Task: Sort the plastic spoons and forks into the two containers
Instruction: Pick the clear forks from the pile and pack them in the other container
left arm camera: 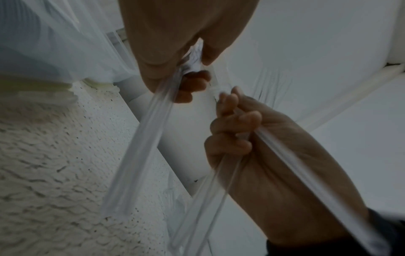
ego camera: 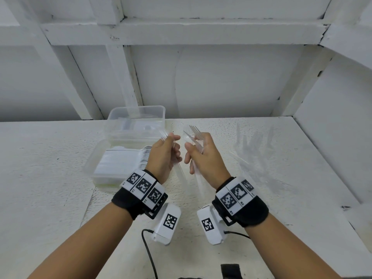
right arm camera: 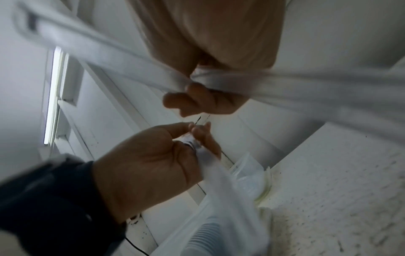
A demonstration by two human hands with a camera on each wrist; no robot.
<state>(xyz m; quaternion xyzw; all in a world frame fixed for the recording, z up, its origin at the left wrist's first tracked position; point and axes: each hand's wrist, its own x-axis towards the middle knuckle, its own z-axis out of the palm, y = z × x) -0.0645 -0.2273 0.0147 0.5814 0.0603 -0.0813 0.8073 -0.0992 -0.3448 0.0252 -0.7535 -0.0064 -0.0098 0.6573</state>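
My right grip (ego camera: 203, 156): fingers curled round a small bundle of clear plastic forks (ego camera: 194, 135), tines fanned upward past my thumb, handles running down past my wrist. In the left wrist view the handles splay out below my fist (count not readable through the clear plastic).

My left grip (ego camera: 165, 156): thumb and fingers pinch one clear utensil (ego camera: 177, 168) near its head, handle hanging down between my two hands. Its head is hidden behind my fingers, so spoon or fork I cannot tell. The hands are held up over the desk (ego camera: 50, 158), close together, not touching.

Just left of my left hand, the near container (ego camera: 108, 168) sits on the desk, packed with a neat row of white utensils stacked on edge; my wrist covers its right end. Behind it and touching it, the far container (ego camera: 136, 121), clear and square-cornered, with some pale contents I cannot make out.

To the right on the desk, a loose scatter of clear cutlery (ego camera: 255, 156), lying well apart from both containers, faint against the white surface.

Both wrists carry black bands with printed marker tags (ego camera: 144, 188).
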